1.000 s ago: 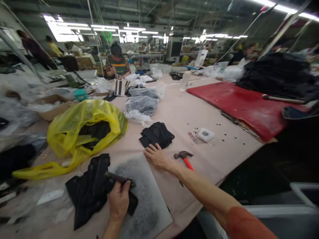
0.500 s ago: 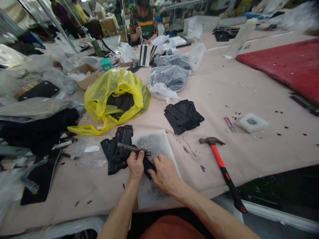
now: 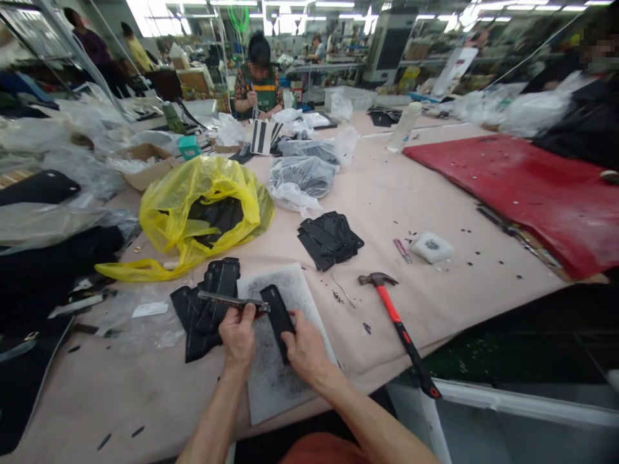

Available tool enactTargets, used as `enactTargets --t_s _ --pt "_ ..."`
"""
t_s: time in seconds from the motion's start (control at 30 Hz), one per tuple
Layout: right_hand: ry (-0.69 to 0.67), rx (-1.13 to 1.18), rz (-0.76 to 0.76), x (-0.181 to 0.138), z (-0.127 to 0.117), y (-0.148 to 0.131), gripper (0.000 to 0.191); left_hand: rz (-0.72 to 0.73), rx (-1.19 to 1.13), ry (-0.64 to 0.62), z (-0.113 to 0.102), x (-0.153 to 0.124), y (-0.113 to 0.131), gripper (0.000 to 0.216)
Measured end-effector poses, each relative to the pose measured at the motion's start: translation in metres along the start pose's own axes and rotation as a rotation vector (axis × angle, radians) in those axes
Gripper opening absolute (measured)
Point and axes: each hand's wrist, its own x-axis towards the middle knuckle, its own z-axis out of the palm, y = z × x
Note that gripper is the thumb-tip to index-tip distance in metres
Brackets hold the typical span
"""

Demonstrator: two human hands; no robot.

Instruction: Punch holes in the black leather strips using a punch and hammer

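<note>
My left hand [image 3: 238, 335] is closed around a narrow, dark metal bar-shaped tool [image 3: 227, 299], which points left and right across the top of the fist. I cannot make out its exact kind. In my right hand [image 3: 305, 345], thumb on top, is a black rounded strip piece [image 3: 275, 312] with small marks near its upper end. That piece is over a white speckled board [image 3: 261, 399]. Close by on the left lies a pile of similar black pieces [image 3: 206, 322], partly behind the tool. Another stack of black pieces [image 3: 331, 238] sits farther back.
A red-handled claw hammer [image 3: 394, 316] lies on the right, near small pink snips [image 3: 401, 251], a thin metal pick [image 3: 343, 291] and a white block [image 3: 432, 247]. Behind are a yellow bag [image 3: 251, 193] and a red board [image 3: 512, 174]. A co-worker [image 3: 261, 84] sits across the table.
The view has tilted up and shifted right. My right hand has moved the black strip piece out from beneath the metal tool, so more of it shows. My left hand keeps its hold.
</note>
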Motion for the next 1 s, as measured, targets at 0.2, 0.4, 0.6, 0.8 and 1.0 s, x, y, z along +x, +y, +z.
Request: enactTargets --t_s 0.2,0.4,0.6,0.8,1.0 --pt "0.017 0.038 0.071 -0.028 -0.021 0.043 0.053 0.097 0.332 -0.165 0.012 -0.014 0.004 0.027" --pt "-0.030 -0.143 0.078 -0.033 -0.029 0.042 0.057 0.196 0.482 -0.320 0.040 -0.011 0.001 0.024" --pt "-0.096 -0.216 0.027 -0.031 -0.036 0.041 0.057 0.247 0.485 -0.463 0.062 -0.002 0.001 0.019" --pt "0.012 -0.338 -0.068 -0.029 -0.046 0.036 0.035 0.267 0.520 -0.513 0.064 0.006 -0.007 0.019" --pt "0.127 -0.314 -0.285 -0.013 -0.040 0.054 0.055 0.252 0.563 -0.496 0.061 0.009 -0.008 0.022"
